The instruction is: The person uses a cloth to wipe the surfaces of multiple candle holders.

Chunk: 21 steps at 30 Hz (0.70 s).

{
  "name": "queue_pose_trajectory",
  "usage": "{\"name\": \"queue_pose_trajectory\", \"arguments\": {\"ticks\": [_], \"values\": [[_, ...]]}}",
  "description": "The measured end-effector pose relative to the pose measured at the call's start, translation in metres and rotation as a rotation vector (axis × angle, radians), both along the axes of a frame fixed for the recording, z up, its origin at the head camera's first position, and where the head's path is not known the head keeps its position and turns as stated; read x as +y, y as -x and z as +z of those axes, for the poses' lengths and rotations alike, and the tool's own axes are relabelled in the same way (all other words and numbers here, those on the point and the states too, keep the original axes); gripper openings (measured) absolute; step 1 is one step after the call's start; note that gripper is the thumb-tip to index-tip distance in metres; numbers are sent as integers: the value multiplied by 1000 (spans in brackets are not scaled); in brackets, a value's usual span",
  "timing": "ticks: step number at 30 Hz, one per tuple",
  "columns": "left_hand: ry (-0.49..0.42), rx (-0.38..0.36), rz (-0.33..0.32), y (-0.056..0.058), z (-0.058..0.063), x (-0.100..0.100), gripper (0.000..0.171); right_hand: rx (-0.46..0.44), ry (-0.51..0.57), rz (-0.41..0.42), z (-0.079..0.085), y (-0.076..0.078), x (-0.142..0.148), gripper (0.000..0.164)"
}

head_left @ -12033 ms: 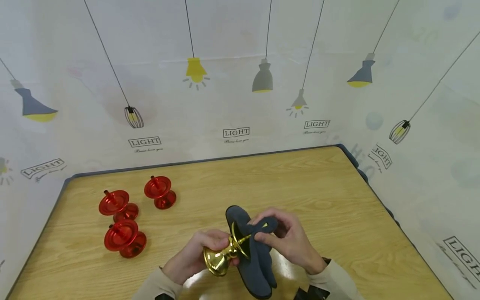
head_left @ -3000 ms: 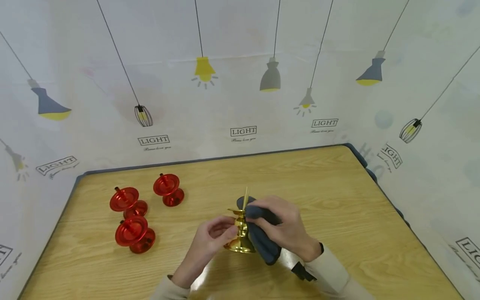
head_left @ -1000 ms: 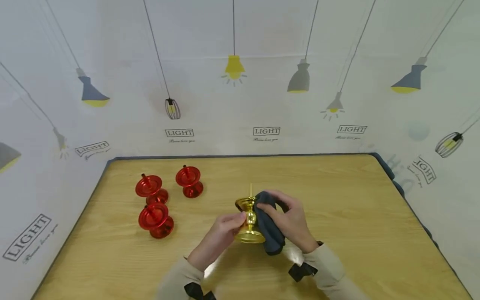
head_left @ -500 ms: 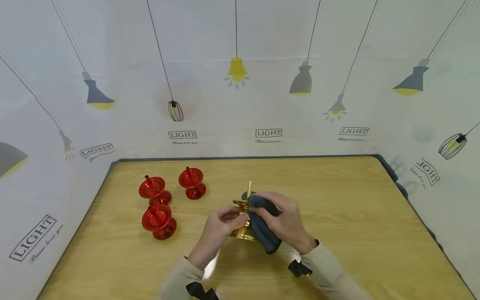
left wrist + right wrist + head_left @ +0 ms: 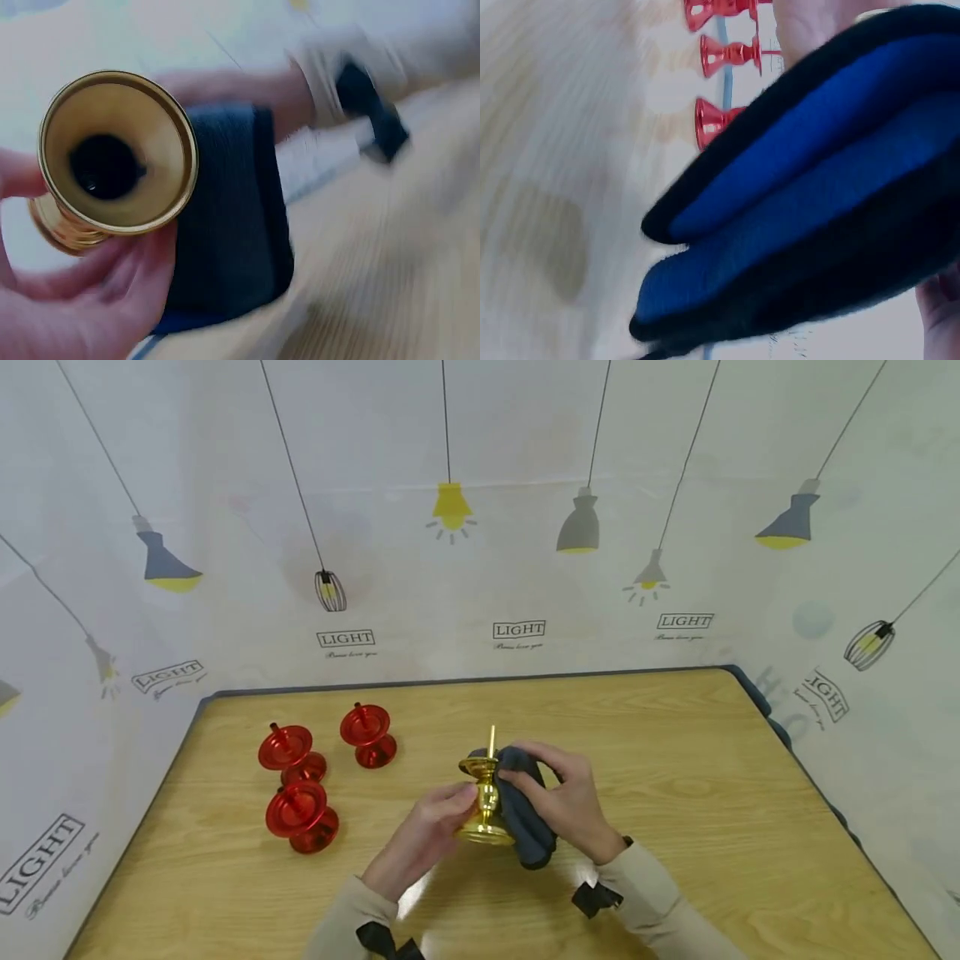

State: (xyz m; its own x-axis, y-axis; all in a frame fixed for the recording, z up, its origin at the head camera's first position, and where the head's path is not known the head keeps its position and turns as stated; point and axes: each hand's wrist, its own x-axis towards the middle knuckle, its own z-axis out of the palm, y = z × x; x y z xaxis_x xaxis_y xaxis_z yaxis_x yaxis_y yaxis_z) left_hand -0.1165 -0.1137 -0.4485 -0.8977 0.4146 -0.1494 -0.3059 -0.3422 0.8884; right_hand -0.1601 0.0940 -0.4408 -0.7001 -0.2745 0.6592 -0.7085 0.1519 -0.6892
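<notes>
My left hand (image 5: 427, 828) grips a shiny gold candlestick (image 5: 487, 797), thumb and fingers around its stem. It stands nearly upright in the head view, its thin spike pointing up from a small dish. From the left wrist, the candlestick's hollow flared base (image 5: 161, 142) faces the camera. A folded dark blue-grey cloth (image 5: 531, 827) is pinched in my right hand (image 5: 568, 797) and pressed against the right side of the dish and stem. In the right wrist view the folds of the cloth (image 5: 795, 202) hide most of the candlestick.
Three red candlesticks of similar shape stand at the table's left: a front one (image 5: 297, 812), one behind it (image 5: 287, 749) and a third (image 5: 366, 727) farther back. The wooden table (image 5: 660, 760) ends at a wall (image 5: 510, 568) printed with lamps.
Twelve seconds ago the candlestick lay tilted with the cloth around its spike; now it is upright and the cloth is at its side. Lately it has turned slightly between the hands.
</notes>
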Motion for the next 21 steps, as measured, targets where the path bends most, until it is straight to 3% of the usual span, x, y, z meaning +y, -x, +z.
{"name": "queue_pose_trajectory", "arguments": {"ticks": [3,6,10,12,14,17,19,21], "values": [[256,55,106,-1,5,1,26,117,-52,-4,1,2,2,37],[450,97,178,-2,9,7,42,209,-87,11,1,3,3,31],[500,115,214,-2,10,15,39,238,-102,18,1,1,3,25],[434,95,208,-2,8,17,36,221,-84,21,1,0,4,27],[304,70,169,-2,6,17,26,177,-58,21,2,-1,4,31],[47,37,55,-1,1,16,14,54,15,30,2,-3,5,35],[-109,34,-36,-1,-2,15,18,-57,79,40,4,-5,6,34],[-207,42,-108,0,-4,16,22,-148,133,49,5,-7,7,31]]}}
